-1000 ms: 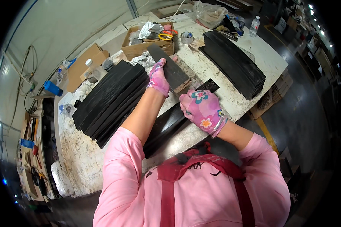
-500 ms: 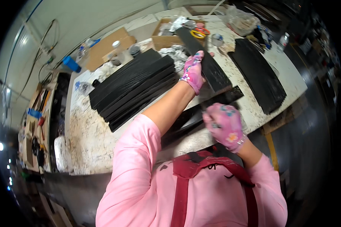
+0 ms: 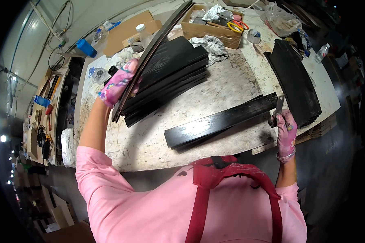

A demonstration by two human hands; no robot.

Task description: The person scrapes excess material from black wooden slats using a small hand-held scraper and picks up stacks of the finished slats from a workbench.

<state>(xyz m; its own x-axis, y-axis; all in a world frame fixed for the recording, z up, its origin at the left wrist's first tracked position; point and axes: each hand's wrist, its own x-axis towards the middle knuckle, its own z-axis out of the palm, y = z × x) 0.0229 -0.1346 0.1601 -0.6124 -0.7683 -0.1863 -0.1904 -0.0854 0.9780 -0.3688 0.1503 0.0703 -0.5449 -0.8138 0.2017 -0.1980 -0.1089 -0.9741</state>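
Note:
My left hand [image 3: 119,83], in a pink flowered glove, is closed round a long dark plank [image 3: 158,38] turned on its edge. That plank slants over a stack of black planks [image 3: 172,60] at the left. At the table's right front, my gloved right hand [image 3: 286,131] grips a small knife-like tool [image 3: 280,104], its thin metal blade pointing up; the exact kind is unclear. Just left of the blade, black planks [image 3: 223,120] lie overlapped near the front edge. Another stack of black planks [image 3: 296,81] lies beyond my right hand.
The stained white table [image 3: 239,81] carries a cardboard box [image 3: 231,41] with orange-handled scissors [image 3: 236,26] at the back. Crumpled cloth [image 3: 215,48], a clear jar [image 3: 144,34] and a blue bottle [image 3: 86,48] stand around the left stack. A plastic bottle [image 3: 322,52] is at far right.
My left hand has carried the plank from the middle to over the left stack, tipping it on edge. My right hand has moved right, away from the front planks; its tool now shows.

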